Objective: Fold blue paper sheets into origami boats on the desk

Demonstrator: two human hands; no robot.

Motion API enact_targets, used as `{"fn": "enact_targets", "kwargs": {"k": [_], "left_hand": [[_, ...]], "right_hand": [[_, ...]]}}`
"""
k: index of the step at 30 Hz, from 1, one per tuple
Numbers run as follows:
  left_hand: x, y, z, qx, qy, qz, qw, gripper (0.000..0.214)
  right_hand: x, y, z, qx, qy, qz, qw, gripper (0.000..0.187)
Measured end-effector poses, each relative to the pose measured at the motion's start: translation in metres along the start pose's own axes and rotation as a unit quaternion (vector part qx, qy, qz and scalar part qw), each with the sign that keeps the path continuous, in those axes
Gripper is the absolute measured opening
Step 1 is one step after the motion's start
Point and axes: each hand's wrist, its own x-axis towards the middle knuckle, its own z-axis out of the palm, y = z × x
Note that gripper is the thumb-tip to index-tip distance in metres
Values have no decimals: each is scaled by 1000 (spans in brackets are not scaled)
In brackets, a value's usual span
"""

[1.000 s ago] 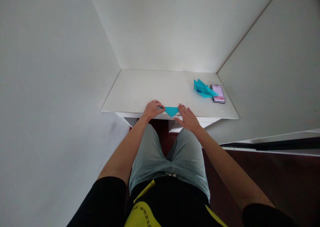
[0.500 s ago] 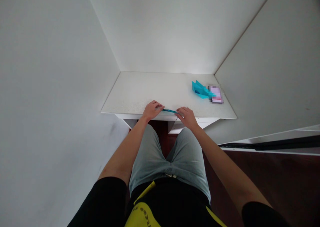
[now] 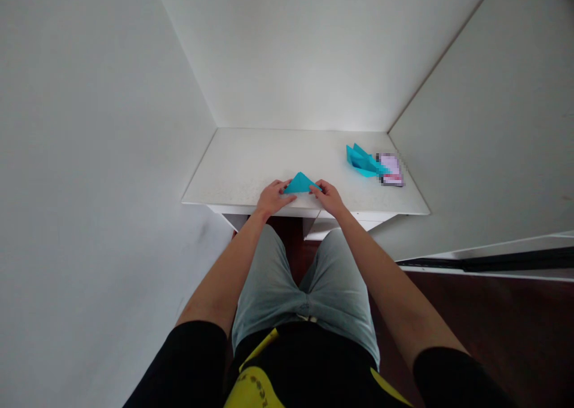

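Note:
A blue piece of paper (image 3: 299,183), folded into a triangle, is at the front middle of the white table, its point facing away from me. At its left corner is my left hand (image 3: 271,197); the fingers touch the paper while the thumb stays apart, stretched along the near side. My right hand (image 3: 329,197) pinches the right corner between thumb and fingers. A folded blue paper boat shape (image 3: 362,161) lies farther back on the right, out of reach of both hands.
The white table (image 3: 251,157) is boxed in by a left wall (image 3: 112,127), a back wall (image 3: 296,55) and a right panel (image 3: 470,127). A blurred, pinkish flat object (image 3: 391,170) lies beside the blue boat shape. Below the tabletop is a drawer (image 3: 325,228).
The blue paper has turned from a thin edge-on strip to a visible triangle. Both hands have shifted slightly away from me, and the left thumb has come away from the paper.

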Motion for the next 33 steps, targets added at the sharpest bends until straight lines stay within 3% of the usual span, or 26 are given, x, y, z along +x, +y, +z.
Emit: {"fn": "enact_targets", "kwargs": {"k": [7,11,13,17,18,22,27,33], "left_hand": [[1,0,0,36,-13,12,999,38],[2,0,2,58,-11,23,998,31],[2,0,1,54,-12,24,998,36],[-1,2,-2,20,-2,31,999,79],[-2,3,-2,14,0,32,999,81],[2,6,-3,19,-11,18,1000,59],[17,14,4,5,-65,13,998,75],[23,18,13,-54,-65,3,996,61]], "right_hand": [[1,1,5,-25,-8,5,1000,37],[6,5,12,-95,12,19,995,30],[10,6,16,-133,14,27,991,29],[15,6,23,-165,-4,38,985,34],[16,6,24,-167,-8,40,985,34],[16,3,24,-151,-7,22,988,24],[12,1,22,-131,-8,12,991,20],[11,2,21,-113,-15,-26,993,18]]}}
